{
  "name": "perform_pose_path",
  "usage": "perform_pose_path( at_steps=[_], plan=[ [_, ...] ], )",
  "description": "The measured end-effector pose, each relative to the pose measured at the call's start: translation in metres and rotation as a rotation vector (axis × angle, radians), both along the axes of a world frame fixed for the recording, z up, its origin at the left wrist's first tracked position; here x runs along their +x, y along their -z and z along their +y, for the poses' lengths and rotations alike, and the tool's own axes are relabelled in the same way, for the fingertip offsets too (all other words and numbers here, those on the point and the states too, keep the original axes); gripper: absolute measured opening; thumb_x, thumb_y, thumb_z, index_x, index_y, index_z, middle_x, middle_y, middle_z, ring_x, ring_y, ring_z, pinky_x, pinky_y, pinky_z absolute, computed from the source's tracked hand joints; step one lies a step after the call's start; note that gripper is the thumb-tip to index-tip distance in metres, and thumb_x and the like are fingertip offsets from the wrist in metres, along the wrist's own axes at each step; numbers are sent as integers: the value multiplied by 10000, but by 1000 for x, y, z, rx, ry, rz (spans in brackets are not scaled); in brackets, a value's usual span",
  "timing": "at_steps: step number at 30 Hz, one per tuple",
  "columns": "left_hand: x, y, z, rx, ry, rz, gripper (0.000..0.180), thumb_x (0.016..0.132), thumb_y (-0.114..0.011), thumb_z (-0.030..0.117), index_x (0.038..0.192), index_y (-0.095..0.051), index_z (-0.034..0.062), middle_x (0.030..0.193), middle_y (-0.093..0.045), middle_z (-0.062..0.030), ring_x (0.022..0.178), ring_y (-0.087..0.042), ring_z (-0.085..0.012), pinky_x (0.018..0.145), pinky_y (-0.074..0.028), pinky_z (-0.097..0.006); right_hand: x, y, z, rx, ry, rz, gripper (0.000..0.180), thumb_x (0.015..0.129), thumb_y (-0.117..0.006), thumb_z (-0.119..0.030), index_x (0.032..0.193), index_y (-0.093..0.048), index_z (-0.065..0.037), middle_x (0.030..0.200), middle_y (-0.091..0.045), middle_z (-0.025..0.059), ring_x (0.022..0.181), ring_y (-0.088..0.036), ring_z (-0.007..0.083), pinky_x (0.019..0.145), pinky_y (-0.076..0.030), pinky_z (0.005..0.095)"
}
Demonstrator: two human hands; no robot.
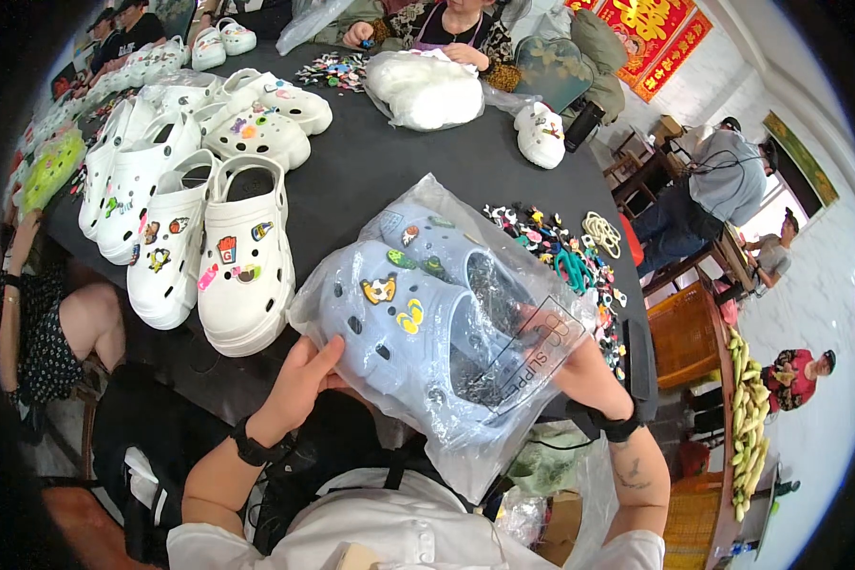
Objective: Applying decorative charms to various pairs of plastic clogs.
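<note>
A pair of light blue clogs (414, 313) with charms on their uppers sits inside a clear plastic bag (446, 442), toes to the left, above the table's near edge. My left hand (306, 375) grips the toe end from outside the bag, thumb on the near side and the other fingers mostly hidden beneath. My right hand (565, 356) reaches in at the bag's right end; through the film its fingers show closed around the heel part of the clogs. Left of the bag stand several white clogs (247, 266) with charms, the nearest close to my left hand.
Loose charms (589, 266) and a pale cord bundle (602, 234) lie right of the bag. One white clog (540, 135) stands at the far right. Across the black table (370, 152), a person (456, 33) sits behind a bagged white bundle (426, 90). Another person's knee (90, 318) is at left.
</note>
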State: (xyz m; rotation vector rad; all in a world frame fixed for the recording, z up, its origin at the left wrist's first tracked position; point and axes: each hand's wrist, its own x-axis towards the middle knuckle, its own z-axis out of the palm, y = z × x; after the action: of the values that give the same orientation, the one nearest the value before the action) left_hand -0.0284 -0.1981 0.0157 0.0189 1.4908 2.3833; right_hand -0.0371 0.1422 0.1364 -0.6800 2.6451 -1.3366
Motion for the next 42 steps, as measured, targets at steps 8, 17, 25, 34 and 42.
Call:
perform_pose_path(
  at_steps=[8, 17, 25, 34, 42],
  plan=[
    [2, 0, 5, 1, 3, 2, 479, 1019, -502, 323, 1363, -395, 9, 1263, -561, -104, 1093, -608, -196, 879, -558, -374, -17, -10, -53, 600, 159, 520, 587, 661, -824, -503, 974, -700, -22, 713, -645, 112, 645, -638, 284, 609, -508, 365],
    [6, 11, -4, 88, 193, 99, 586, 1026, -453, 401, 1460, -284, 45, 1391, -463, -121, 1236, -522, -226, 980, -493, -423, -13, -2, -51, 788, 118, 545, 372, 701, -773, -343, 913, -700, -46, 831, -671, 159, 747, -643, 329, 701, -509, 426],
    [-21, -61, -1, 228, 69, 42, 832, 948, -613, 387, 1547, -67, 199, 1469, -380, -145, 1320, -430, -260, 1058, -393, -466, 44, 4, 16, 903, -80, 1035, 338, 657, -777, -229, 955, -706, -87, 880, -688, 40, 882, -654, 258, 875, -468, 423],
    [-51, -57, 31, -96, -24, 327, 394, 920, -625, 58, 1303, -533, 37, 1140, -645, -30, 983, -599, -105, 868, -485, -263, 82, -29, 60, 872, -9, 599, 311, 640, -719, -210, 929, -708, -95, 965, -699, 56, 967, -622, 321, 839, -456, 456],
    [-71, -47, -1, -64, -709, 504, 310, 997, -512, 185, 1256, -540, 17, 1079, -631, -47, 925, -601, -102, 798, -497, -249, 107, -63, 81, 922, 31, 659, 307, 523, -717, -173, 821, -678, -107, 674, -566, 5, 648, -407, 261, 617, -337, 403]
  ],
)
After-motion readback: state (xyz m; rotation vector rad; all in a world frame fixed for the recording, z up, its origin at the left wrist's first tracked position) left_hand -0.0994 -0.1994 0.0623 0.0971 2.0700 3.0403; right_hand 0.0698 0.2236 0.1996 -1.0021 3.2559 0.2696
